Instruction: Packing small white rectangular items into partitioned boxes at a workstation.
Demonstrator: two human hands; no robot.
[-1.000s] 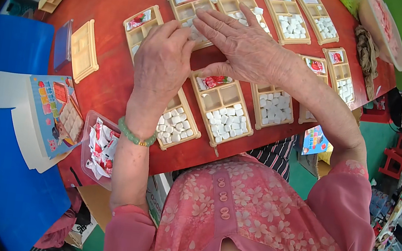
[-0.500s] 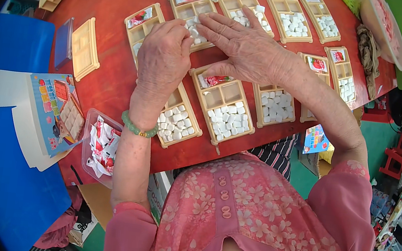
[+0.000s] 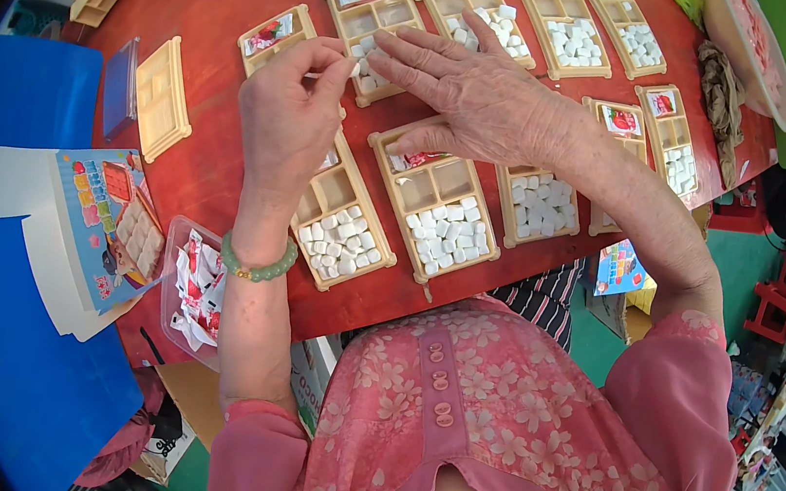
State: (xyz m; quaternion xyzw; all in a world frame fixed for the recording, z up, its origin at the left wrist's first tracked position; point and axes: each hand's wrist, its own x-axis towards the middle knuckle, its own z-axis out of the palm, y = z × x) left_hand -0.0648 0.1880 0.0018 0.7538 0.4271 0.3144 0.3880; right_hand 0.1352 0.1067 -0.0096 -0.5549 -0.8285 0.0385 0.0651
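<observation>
My left hand (image 3: 291,115), with a green bead bracelet on the wrist, is closed in a pinch above the left trays. A small white marshmallow (image 3: 355,70) shows at its fingertips. Fingers spread and palm down, my right hand (image 3: 495,96) hovers over the middle of the trays, its fingertips near the marshmallows of a far tray (image 3: 371,22). Below it lies a near tray (image 3: 425,186), its front compartment filled with marshmallows (image 3: 451,236) and a red-and-white sachet at its back. My left hand partly hides the leftmost tray (image 3: 257,57).
More filled cream trays (image 3: 557,40) stand at the back and right of the red table (image 3: 208,76). An empty tray (image 3: 164,100), a printed blue box (image 3: 111,226) and a clear tub of sachets (image 3: 177,263) lie left. A large bowl (image 3: 751,59) stands far right.
My left hand has shifted left, its fingers turning so the pinch and the marshmallow show. My right hand has slid slightly left and toward me.
</observation>
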